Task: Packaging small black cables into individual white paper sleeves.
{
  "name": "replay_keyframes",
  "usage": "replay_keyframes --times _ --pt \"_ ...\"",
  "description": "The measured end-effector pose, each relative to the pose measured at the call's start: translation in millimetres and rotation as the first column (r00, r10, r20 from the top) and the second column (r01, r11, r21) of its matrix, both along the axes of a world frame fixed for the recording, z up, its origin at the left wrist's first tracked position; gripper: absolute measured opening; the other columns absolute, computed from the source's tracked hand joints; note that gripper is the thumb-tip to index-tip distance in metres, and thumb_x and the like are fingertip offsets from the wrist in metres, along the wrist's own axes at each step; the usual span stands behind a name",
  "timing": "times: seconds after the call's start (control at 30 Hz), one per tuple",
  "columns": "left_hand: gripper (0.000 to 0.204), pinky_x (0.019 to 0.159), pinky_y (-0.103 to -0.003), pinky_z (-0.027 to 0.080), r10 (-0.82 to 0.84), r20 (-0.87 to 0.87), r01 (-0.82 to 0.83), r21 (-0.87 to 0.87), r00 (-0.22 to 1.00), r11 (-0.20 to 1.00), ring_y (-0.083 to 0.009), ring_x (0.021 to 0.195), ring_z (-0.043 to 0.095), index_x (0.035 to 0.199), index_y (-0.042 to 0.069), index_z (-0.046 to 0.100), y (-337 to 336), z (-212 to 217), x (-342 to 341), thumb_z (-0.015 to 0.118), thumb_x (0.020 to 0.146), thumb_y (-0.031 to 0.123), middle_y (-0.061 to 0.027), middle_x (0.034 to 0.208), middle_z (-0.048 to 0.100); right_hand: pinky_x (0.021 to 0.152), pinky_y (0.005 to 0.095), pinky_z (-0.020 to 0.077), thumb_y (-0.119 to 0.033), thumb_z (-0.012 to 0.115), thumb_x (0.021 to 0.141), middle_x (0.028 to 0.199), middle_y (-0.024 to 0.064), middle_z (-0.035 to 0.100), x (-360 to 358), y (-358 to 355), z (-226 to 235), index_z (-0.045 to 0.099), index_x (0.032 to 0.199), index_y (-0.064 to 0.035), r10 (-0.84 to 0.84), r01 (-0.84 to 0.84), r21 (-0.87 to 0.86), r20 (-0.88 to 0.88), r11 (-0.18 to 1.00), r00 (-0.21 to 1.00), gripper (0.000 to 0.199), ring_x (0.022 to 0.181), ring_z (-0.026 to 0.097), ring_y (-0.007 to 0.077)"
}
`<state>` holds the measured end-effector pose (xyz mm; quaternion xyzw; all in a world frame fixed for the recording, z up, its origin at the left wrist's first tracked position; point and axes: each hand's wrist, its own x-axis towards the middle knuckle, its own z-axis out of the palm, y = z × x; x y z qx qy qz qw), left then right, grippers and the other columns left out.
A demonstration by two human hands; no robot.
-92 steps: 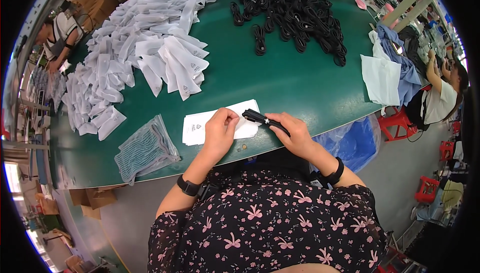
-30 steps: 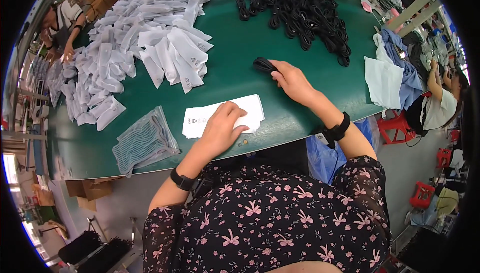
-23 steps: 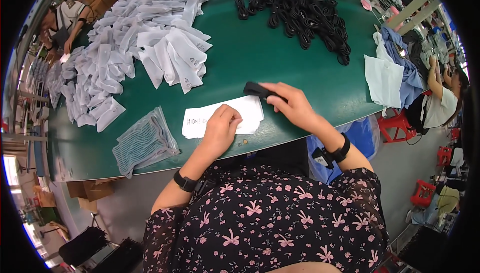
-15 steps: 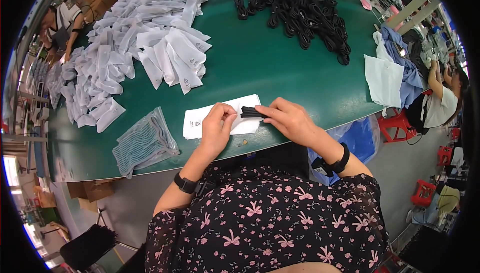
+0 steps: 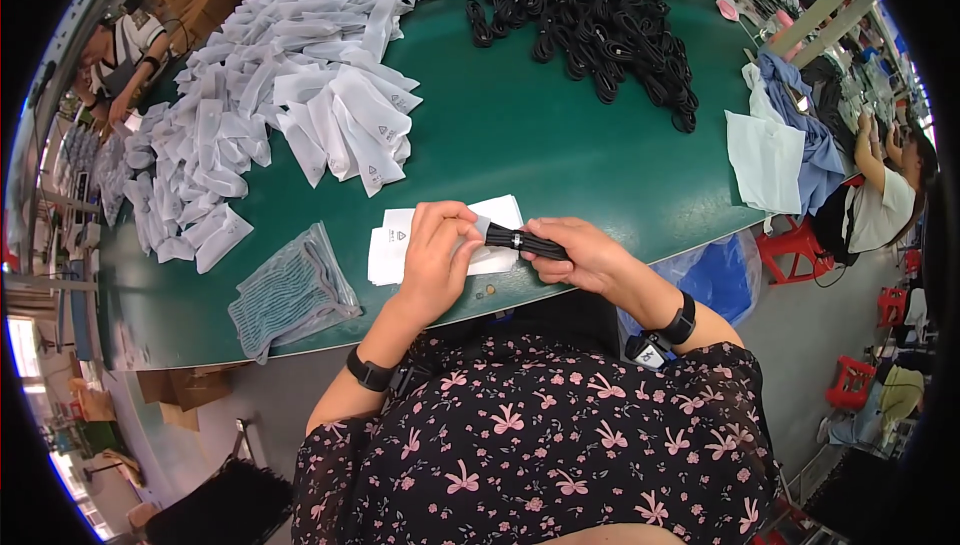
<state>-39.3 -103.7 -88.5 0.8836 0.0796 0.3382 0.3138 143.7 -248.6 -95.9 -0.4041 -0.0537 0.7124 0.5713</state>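
Observation:
A folded black cable bundle point(image 5: 522, 241) lies in the grip of my right hand point(image 5: 585, 253), pointing left. My left hand point(image 5: 436, 255) is closed, thumb against fingers, on the edge of a thin white bag point(image 5: 484, 227). The bundle's left end meets that edge; whether it is inside, I cannot tell. Under both hands is a small stack of flat white bags point(image 5: 387, 255) with a printed mark. Left of my left hand lies a clear plastic bag with striped grey-blue fabric point(image 5: 295, 290).
A large heap of filled white bags point(image 5: 300, 25) covers the green table's point(image 5: 480, 135) far left. Several coiled black cables point(image 5: 600, 25) are piled at the far right. White cloth point(image 5: 765, 160) hangs over the right edge. Other people sit or stand at both sides.
My right hand has shifted slightly right and down, with more of the cable bundle showing. My left hand has moved a little right, and a bag edge now shows at its fingertips.

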Motion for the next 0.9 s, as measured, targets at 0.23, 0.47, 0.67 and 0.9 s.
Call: replay_keyframes --times 0.23,0.47,0.67,0.9 --pt "0.013 0.081 -0.035 0.045 0.019 0.008 -0.019 -0.01 1.0 1.0 -0.0281 0.095 0.053 0.086 0.003 0.06 4 -1 -1 0.068 0.079 -0.003 -0.0102 0.105 0.059 0.048 0.0243 0.0361 -0.021 0.052 0.102 0.084 0.0059 0.059 -14 0 7 0.059 0.108 0.0004 0.007 -0.076 0.162 0.389 0.984 0.921 0.024 0.052 0.045 0.0097" --pt "0.009 0.078 -0.031 0.045 0.034 -0.075 -0.048 -0.191 0.997 0.981 -0.0222 0.096 0.053 0.087 0.003 0.06 6 2 1 0.067 0.082 0.001 -0.0087 0.106 0.059 0.063 0.0309 0.0498 -0.004 0.067 0.087 0.093 0.0074 0.06 -5 8 14 0.065 0.114 -0.0069 -0.586 -0.57 0.361 0.762 0.738 -0.276 0.028 0.074 0.06 0.0205" --pt "0.003 0.08 -0.03 0.046 -0.031 -0.029 0.012 -0.516 0.999 0.857 -0.0188 0.091 0.054 0.088 0.002 0.06 10 14 7 0.062 0.089 0.003 -0.006 0.108 0.059 0.07 0.0338 0.0518 0.002 0.071 0.079 0.101 0.0111 0.06 -8 22 24 0.066 0.114 -0.0063 -0.675 -0.483 0.548 0.727 0.683 -0.13 0.036 0.085 0.062 0.0264" --pt "0.013 0.081 -0.027 0.046 -0.042 0.021 0.039 -0.875 0.999 0.483 -0.0102 0.09 0.054 0.097 0.003 0.062 54 36 17 0.055 0.099 0.013 -0.0042 0.113 0.061 0.077 0.0341 0.0524 0.0 0.071 0.08 0.11 0.0147 0.056 4 31 41 0.065 0.112 -0.0058 -0.67 -0.298 0.615 0.729 0.73 -0.138 0.033 0.095 0.061 0.0289"
